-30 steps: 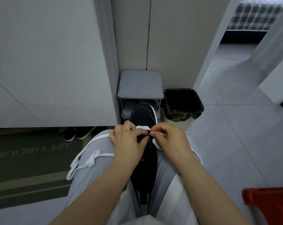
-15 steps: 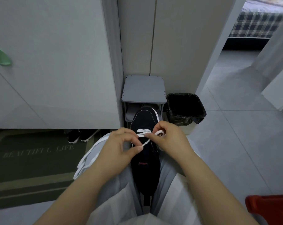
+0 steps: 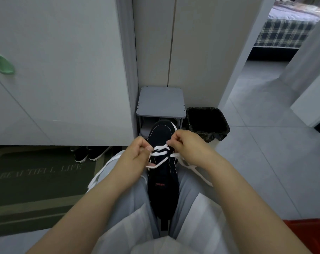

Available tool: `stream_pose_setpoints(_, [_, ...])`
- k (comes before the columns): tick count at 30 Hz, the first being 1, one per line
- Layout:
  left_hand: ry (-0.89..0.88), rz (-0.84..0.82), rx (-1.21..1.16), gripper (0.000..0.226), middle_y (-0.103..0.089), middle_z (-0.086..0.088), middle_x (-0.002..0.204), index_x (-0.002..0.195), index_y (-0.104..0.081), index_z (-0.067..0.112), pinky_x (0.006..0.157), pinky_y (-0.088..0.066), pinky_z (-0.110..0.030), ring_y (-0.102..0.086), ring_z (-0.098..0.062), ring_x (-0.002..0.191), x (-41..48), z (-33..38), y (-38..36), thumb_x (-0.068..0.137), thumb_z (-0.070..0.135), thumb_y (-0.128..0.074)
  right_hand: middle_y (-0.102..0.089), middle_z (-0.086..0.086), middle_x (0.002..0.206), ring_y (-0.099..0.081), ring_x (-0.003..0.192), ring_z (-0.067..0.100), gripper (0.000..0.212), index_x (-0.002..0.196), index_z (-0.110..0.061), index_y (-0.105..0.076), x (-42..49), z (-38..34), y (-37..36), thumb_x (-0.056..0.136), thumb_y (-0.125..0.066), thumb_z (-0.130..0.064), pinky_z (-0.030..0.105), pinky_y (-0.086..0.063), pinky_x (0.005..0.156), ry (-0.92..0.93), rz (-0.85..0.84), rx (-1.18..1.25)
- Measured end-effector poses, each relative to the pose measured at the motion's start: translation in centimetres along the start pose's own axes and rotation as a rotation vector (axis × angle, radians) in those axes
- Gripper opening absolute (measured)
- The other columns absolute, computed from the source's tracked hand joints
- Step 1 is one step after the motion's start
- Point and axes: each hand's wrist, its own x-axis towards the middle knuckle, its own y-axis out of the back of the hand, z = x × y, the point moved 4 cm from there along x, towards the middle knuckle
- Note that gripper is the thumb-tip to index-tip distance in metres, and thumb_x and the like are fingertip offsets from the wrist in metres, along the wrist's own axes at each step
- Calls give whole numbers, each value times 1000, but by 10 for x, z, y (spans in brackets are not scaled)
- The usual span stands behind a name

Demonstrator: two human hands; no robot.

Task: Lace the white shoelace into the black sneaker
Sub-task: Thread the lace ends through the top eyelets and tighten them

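The matte black sneaker (image 3: 162,184) lies lengthwise between the grey-trousered thighs (image 3: 128,195), rounded toe pointing away. A flat white lace (image 3: 161,151) crosses its front in bands. The left hand (image 3: 135,154) pinches the lace at the sneaker's left edge with curled fingers, and the right hand (image 3: 188,147) pinches it at the right edge.

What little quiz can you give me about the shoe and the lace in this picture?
1. True or false: the black sneaker lies between the person's legs.
2. What stands just right of the grey shelf? A a black-lined bin; B a ball; C a chair.
3. Fill in: the left hand and the right hand both pinch the white ____.
Key: 1 true; 2 A; 3 shoelace.
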Motion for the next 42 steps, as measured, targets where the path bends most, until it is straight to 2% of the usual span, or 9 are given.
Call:
stream_pose_setpoints(8, [-155,-138,754,28,-47,8,65,62,-58,23,58,-32,-13,-48,-3,64,-5,-7,17,86,37,-60,-58,-8,57,-47,53,2,4,74,-25,-72,-10,13,21,77,-74,-26,23,-37,59,35,-177,50])
stream_pose_setpoints(14, [-198,-1,106,38,-63,-8,97,55,-59,25,78,-37,-5,-55,-3,84,-12,16,25,92,23,-50,-65,-12,68,-56,59,-5,15,83,-16,-69,-18,8,39,90,-57,-21,5,-40,58,103,39,343])
stream_pose_setpoints(18, [-43,-15,-221,41,-53,-10,53,53,-49,11,79,-51,-34,-55,-12,56,-9,12,8,94,11,-42,-66,-5,84,-58,69,-4,27,78,-15,-65,-25,0,35,97,-45,-16,6,-44,58,68,107,628])
stream_pose_setpoints(21, [-36,18,100,35,-43,6,50,60,-38,13,59,-40,-22,-40,-4,47,-4,0,6,93,17,-48,-60,0,81,-55,66,3,29,76,-13,-60,-26,2,20,97,-43,-21,14,-44,64,37,90,477])
stream_pose_setpoints(25, [-18,-87,629,19,-59,4,81,88,-51,19,70,-42,-27,-55,-8,76,-4,-15,12,87,38,-56,-47,0,83,-50,74,17,36,65,-20,-40,-28,11,-15,80,-63,-43,36,-45,71,36,21,259])
stream_pose_setpoints(28, [-127,-103,772,20,-55,5,76,77,-63,16,63,-33,-21,-50,-4,69,-6,-4,21,87,32,-57,-48,-4,95,-49,86,9,32,76,-15,-45,-30,15,-20,74,-74,-31,22,-41,76,74,136,157])
stream_pose_setpoints(33, [-194,222,68,21,-61,8,93,72,-58,16,69,-36,-1,-51,8,78,-16,28,50,90,21,-49,-52,-6,77,-49,71,7,24,69,-26,-57,-34,22,14,87,-60,-11,12,-39,67,60,372,623])
stream_pose_setpoints(37, [-42,261,-769,33,-47,0,52,60,-37,13,50,-46,-18,-46,-15,50,-8,26,49,92,5,-29,-49,6,78,-44,73,12,36,57,-28,-52,-36,20,36,91,-57,-17,10,-36,58,81,406,754])
stream_pose_setpoints(42, [-55,82,269,15,-52,1,67,75,-46,23,57,-39,-23,-47,-14,60,7,-7,23,84,31,-55,-59,3,80,-51,78,14,25,63,-29,-58,-37,8,45,87,-54,-30,24,-43,77,143,347,783])
